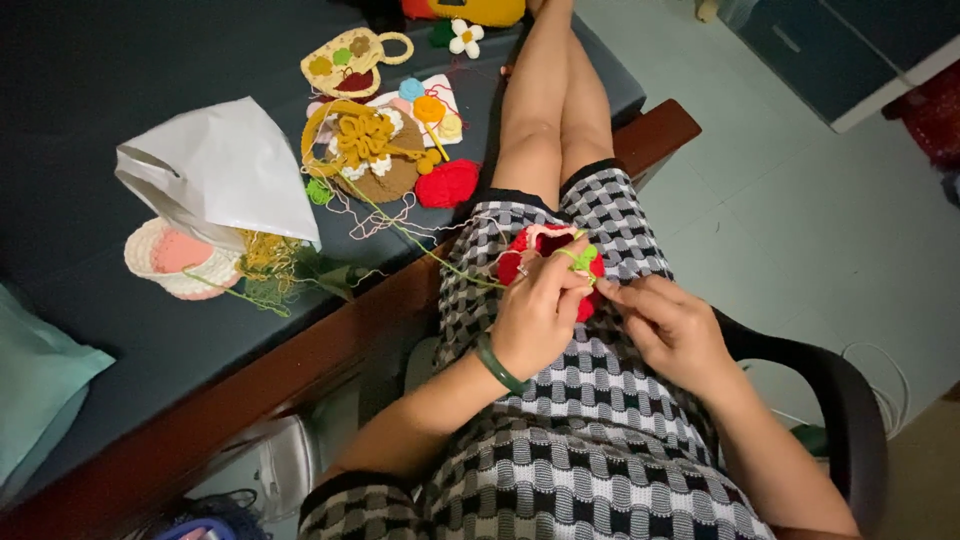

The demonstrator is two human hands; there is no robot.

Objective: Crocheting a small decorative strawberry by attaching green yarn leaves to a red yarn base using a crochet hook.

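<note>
In the head view, a red crocheted piece [545, 262] is gripped by the left hand [540, 315], green yarn [440, 255] looped over its fingers. The right hand [675, 330], fingers pinched, is held just right of it.

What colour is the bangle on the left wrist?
Dark green; the bangle shows clearly in the head view.

The red crocheted piece [545, 262] is soft, nubbly yarn, edged with green yarn [584, 257]. The bangle [497, 365] looks smooth, glossy, stone-like green. The checked dress [600, 400] is a ribbed knit. The white bag [225, 170] is thin, matt plastic. The surface [100, 80] has matt dark padding with a polished wooden edge [300, 355].
</note>
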